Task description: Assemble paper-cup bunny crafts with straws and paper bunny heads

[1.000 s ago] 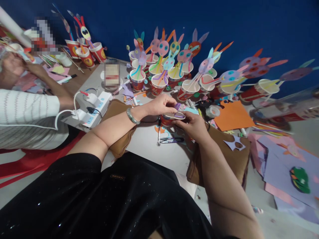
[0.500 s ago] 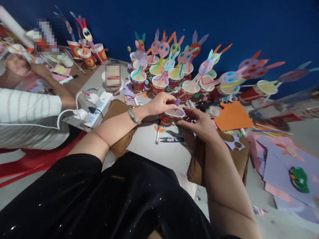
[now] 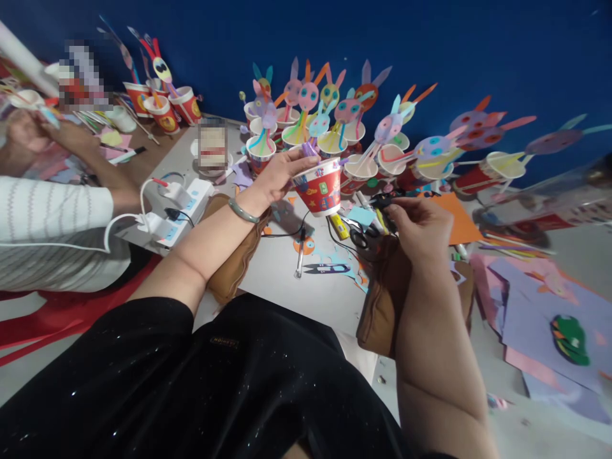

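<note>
My left hand [image 3: 277,178] grips a red patterned paper cup [image 3: 318,190] by its rim, lifted and tilted above the table. A purple strip [image 3: 309,150] shows at that rim beside my fingertips. My right hand [image 3: 423,220] is to the right of the cup, thumb and forefinger close together near a black object [image 3: 382,199]; whether it is between them I cannot make out. Below the cup lie scissors [image 3: 362,236], a yellow tube [image 3: 338,226], a clear pen [image 3: 301,255], black thread snips [image 3: 327,269] and an orange paper face [image 3: 304,245].
Behind stand several cups with paper rabbit heads [image 3: 308,95]. A white power strip [image 3: 186,210] is on the left, near another person's sleeve [image 3: 52,204]. Brown padded rests [image 3: 382,312] flank the table. Orange paper [image 3: 461,220] and purple sheets [image 3: 530,331] lie to the right.
My left hand has raised the cup and moved it slightly left, tilting its side into view. My right hand has left the cup and shifted right, uncovering the scissors and tube.
</note>
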Demonstrator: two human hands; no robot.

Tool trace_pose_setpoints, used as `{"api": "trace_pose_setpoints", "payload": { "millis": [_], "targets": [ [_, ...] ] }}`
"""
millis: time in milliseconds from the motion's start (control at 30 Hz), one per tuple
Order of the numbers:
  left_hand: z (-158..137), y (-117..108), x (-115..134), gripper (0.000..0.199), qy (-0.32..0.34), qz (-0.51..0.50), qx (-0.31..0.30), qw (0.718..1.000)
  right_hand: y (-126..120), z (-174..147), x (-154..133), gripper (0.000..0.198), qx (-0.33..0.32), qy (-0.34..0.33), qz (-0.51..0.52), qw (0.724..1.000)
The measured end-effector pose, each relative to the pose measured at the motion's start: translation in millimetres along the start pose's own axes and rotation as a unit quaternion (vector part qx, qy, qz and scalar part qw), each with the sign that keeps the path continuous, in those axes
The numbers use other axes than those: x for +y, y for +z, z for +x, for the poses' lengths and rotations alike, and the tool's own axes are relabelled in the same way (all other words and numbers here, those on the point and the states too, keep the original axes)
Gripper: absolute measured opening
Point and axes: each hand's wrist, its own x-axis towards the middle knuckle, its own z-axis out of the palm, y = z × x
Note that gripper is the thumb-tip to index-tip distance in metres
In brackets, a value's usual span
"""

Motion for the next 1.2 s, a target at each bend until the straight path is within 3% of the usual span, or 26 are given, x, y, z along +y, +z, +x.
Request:
{"api": "trace_pose_setpoints", "payload": {
  "millis": [100,233,367,533,700,867,1000,1200],
  "targets": [
    [2.7,-5.2,1.7,0.034,-0.017,-0.041,-0.005,0.999,10.7,-5.0,-2.0,0.024,-0.033,-0.02,-0.045,0.998],
    [-1.8,-2.2,3.5,0.029,-0.029,-0.053,-0.025,0.998,29.3,-14.3,-4.6,0.025,-0.124,-0.057,-0.095,0.986],
    [-16.1,13.8,4.6,0.035,-0.04,-0.02,-0.068,0.997,44.6,-21.6,-3.2,0.029,-0.195,-0.119,-0.194,0.954],
    [-32.8,34.9,7.4,0.034,-0.082,-0.006,-0.134,0.988,51.7,-23.0,2.1,0.025,-0.213,-0.141,-0.243,0.936],
    [-39.5,42.3,7.8,0.025,-0.101,0.006,-0.177,0.979,42.4,-19.4,7.0,0.014,-0.18,-0.091,-0.188,0.961],
    [-38.4,44.0,-1.7,0.016,-0.094,0.065,-0.179,0.977,27.1,-17.3,-3.8,0.022,-0.06,-0.043,-0.128,0.989],
    [-35.0,44.5,-8.3,0.022,-0.084,0.096,-0.186,0.974,19.8,-26.0,-25.8,0.024,0.04,-0.074,-0.077,0.994],
    [-32.2,42.9,-10.8,0.029,-0.074,0.099,-0.211,0.97,22.8,-46.2,-44.7,0.024,0.029,-0.168,-0.064,0.983]
  ]
}}
